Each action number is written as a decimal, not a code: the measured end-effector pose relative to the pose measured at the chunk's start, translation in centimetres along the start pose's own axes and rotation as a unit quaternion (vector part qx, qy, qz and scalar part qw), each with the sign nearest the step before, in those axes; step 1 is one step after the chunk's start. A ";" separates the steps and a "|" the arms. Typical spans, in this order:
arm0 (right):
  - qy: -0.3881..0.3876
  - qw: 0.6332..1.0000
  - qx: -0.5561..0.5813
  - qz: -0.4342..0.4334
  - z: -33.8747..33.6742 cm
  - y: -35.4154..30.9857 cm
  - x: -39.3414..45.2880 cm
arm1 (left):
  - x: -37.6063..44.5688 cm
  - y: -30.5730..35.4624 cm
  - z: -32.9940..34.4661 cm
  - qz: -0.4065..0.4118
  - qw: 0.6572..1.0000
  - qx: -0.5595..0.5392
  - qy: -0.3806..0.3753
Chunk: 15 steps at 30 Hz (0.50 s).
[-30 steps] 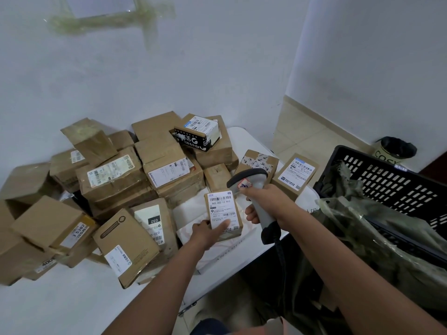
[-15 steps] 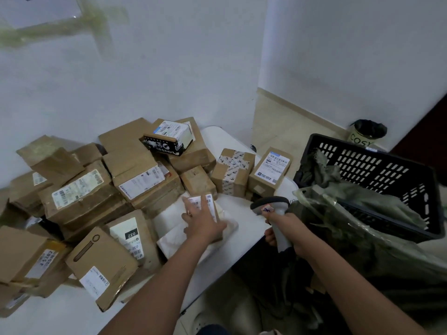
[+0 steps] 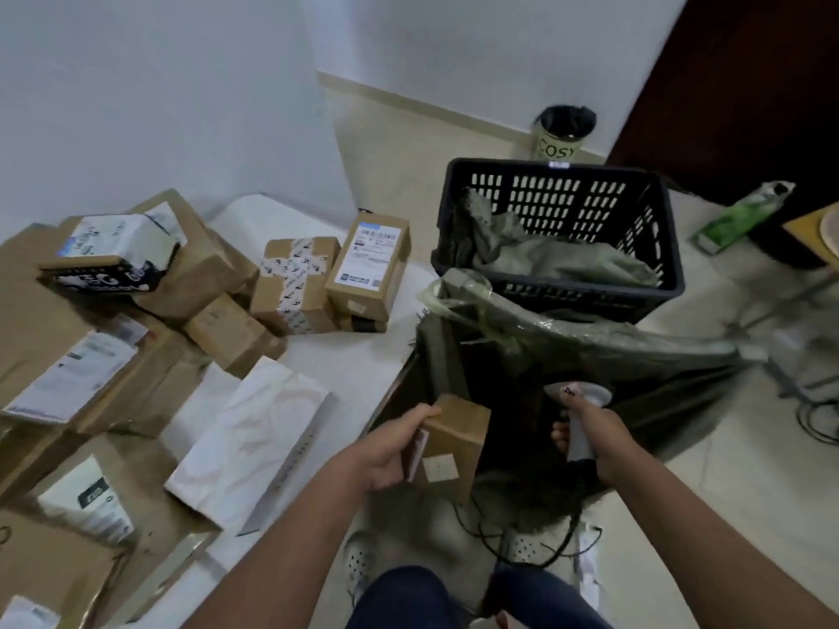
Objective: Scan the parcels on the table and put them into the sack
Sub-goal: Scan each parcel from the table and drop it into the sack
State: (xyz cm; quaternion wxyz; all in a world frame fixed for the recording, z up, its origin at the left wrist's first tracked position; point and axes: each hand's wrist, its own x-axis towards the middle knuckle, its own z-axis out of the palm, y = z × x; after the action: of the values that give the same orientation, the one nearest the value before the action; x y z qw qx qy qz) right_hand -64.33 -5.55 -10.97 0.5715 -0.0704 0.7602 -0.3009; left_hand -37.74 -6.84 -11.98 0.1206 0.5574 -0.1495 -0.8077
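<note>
Parcel (image 3: pixel 454 447), a small brown box, sits in our left hand (image 3: pixel 390 451), whose grip curls round its left side; we hold it off the worktop (image 3: pixel 363 356), over the dark mouth of the green sack (image 3: pixel 590 351). Our right hand (image 3: pixel 594 438) grips the handle of the grey scanner (image 3: pixel 579 401), just right of the parcel. Far of the sack stands a black crate (image 3: pixel 567 197). More parcels (image 3: pixel 295 279) crowd the worktop on the left, near a white mailer (image 3: pixel 254 438).
</note>
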 end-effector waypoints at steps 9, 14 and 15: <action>0.030 0.999 -0.005 0.039 -6.3 1.3 2.9 | 12.6 -2.2 7.0 -0.143 0.983 -0.096 0.071; 0.012 0.999 -0.009 0.033 -7.5 0.7 4.2 | 15.8 0.4 9.2 -0.067 0.969 -0.202 0.126; 0.007 0.999 -0.011 0.031 -7.5 0.5 4.4 | 16.0 0.7 9.4 -0.060 0.970 -0.198 0.128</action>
State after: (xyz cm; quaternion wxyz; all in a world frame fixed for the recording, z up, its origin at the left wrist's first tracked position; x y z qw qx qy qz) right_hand -72.55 -4.24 -13.63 0.5745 -0.0505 0.7692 -0.2751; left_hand -52.10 -12.27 -22.38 0.1977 0.6289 0.0636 -0.7492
